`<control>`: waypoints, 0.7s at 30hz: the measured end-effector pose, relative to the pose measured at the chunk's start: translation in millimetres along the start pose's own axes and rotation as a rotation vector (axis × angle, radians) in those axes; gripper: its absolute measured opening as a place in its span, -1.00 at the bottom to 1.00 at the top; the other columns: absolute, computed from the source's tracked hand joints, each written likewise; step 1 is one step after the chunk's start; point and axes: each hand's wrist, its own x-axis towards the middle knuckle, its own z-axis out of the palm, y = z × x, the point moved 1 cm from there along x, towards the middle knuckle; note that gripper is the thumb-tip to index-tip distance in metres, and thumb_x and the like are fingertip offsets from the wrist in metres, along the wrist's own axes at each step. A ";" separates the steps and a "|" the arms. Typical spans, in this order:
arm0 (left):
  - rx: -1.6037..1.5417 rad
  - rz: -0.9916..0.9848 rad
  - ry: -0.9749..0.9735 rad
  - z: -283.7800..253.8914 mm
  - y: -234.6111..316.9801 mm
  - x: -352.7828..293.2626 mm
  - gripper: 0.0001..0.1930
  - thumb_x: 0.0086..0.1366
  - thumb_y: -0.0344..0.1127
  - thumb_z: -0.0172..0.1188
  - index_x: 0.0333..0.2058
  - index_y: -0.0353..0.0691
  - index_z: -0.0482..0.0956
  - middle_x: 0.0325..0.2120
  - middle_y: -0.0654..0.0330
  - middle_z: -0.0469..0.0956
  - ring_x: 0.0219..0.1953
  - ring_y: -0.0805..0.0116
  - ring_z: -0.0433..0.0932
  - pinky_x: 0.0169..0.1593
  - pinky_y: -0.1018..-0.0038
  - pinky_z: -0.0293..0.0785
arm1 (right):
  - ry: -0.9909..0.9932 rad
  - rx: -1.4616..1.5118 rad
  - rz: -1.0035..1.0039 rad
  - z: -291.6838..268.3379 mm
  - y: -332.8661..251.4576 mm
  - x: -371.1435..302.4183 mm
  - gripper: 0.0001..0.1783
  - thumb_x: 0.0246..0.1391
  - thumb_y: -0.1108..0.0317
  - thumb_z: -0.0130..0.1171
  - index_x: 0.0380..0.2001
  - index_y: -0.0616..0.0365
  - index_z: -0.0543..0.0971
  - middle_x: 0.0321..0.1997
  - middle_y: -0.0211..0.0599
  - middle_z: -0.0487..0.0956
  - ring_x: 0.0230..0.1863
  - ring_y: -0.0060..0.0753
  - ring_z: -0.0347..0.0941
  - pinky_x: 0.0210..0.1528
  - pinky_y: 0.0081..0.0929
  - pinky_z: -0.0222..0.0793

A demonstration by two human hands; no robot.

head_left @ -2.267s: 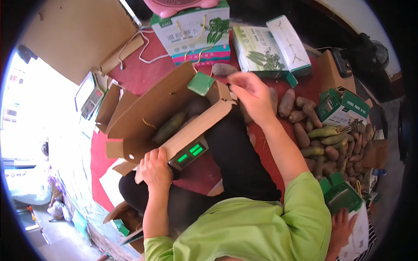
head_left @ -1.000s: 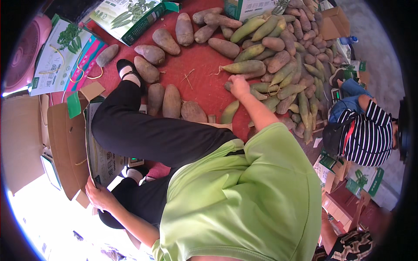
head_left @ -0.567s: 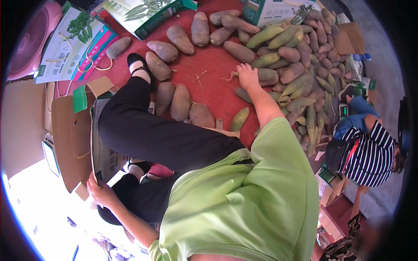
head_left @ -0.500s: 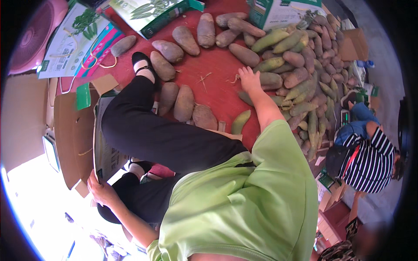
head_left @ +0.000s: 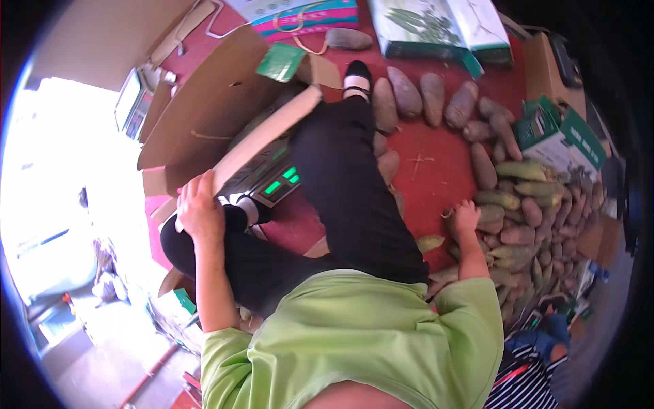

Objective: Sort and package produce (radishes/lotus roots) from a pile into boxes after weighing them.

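My left hand (head_left: 201, 208) is closed on the edge of an open cardboard box (head_left: 269, 136), which leans up at an angle beside my leg. Under the box, a scale (head_left: 279, 185) shows lit green digits. My right hand (head_left: 466, 217) lies at the near edge of a heap of radishes (head_left: 518, 235), some brownish-red, some green. Its fingers look loosely spread beside a dull-coloured radish (head_left: 490, 218), and no radish appears gripped. A single green-tipped radish (head_left: 429, 243) lies by my right forearm.
Several large radishes (head_left: 433, 99) form an arc on the red ground cover (head_left: 426, 180) beyond my foot. Printed cartons (head_left: 429, 31) stand at the far side, with a green-and-white box (head_left: 562, 136) behind the heap. A person in a striped top (head_left: 521, 375) is at lower right.
My view has turned, so the scene sits differently. The box in my left hand is now tilted up, and the scale's lit display shows beneath it. My right hand stays by the heap.
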 end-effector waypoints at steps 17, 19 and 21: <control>-0.110 0.122 0.067 -13.8 -8.0 -6.9 -0.74 -0.04 -0.45 0.10 -0.29 -0.21 0.52 -0.40 0.23 0.51 -0.29 0.27 0.52 -0.22 0.38 0.46 | 0.287 1.484 0.347 -133.8 42.3 3.8 -0.54 0.21 -0.03 -0.02 -0.06 0.10 0.50 -0.03 -0.35 0.50 0.03 -0.36 0.37 -0.07 -0.17 0.35; -0.181 0.101 0.032 -11.1 -11.9 -5.4 -0.72 -0.02 -0.48 0.09 -0.25 -0.20 0.54 -0.37 0.21 0.53 -0.27 0.23 0.53 -0.20 0.33 0.45 | 0.341 1.454 0.244 -200.7 -9.2 -1.1 -0.56 0.21 -0.02 -0.01 -0.10 0.13 0.51 -0.04 -0.38 0.51 0.01 -0.40 0.37 -0.07 -0.29 0.32; -0.189 0.120 0.052 -16.3 -8.8 -0.4 -0.72 -0.02 -0.47 0.09 -0.25 -0.19 0.54 -0.37 0.21 0.52 -0.27 0.22 0.52 -0.21 0.33 0.45 | 0.465 1.397 0.056 -264.7 -40.0 -10.6 -0.58 0.21 0.00 0.00 -0.16 0.15 0.52 -0.06 -0.41 0.52 -0.02 -0.47 0.37 -0.05 -0.46 0.27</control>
